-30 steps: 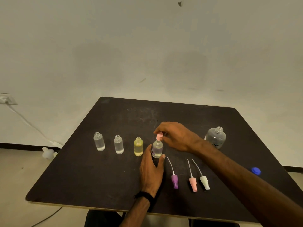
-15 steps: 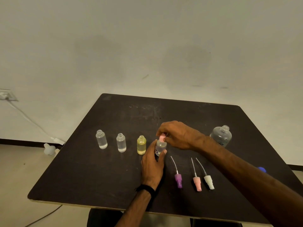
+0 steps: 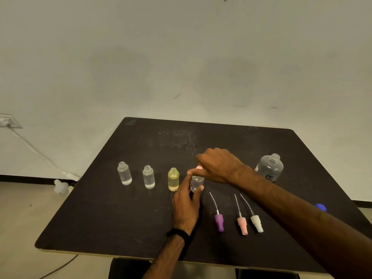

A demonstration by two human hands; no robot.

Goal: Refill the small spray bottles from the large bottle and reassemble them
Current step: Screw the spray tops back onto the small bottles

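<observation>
On the dark table (image 3: 120, 218) my left hand (image 3: 186, 204) grips a small clear bottle (image 3: 196, 183) that stands upright. From above, my right hand (image 3: 218, 166) pinches a pink spray head (image 3: 199, 168) seated on that bottle's neck. Left of it stand a yellow bottle (image 3: 173, 179) and two clear bottles (image 3: 148, 177) (image 3: 124, 173), all uncapped. Three loose spray heads with dip tubes lie near the front: purple (image 3: 219, 221), pink (image 3: 242, 225) and white (image 3: 256, 223). The large clear bottle (image 3: 269, 168) stands uncapped at the right, behind my right forearm.
A blue cap (image 3: 320, 207) lies near the table's right edge. Beyond the left edge, a white cable (image 3: 34, 150) runs from a wall socket (image 3: 8, 121) down to the floor, where a white plastic object (image 3: 60, 187) sits.
The pink spray head has come down onto the small bottle's neck, and my right hand has closed lower over it. My left hand keeps holding the bottle.
</observation>
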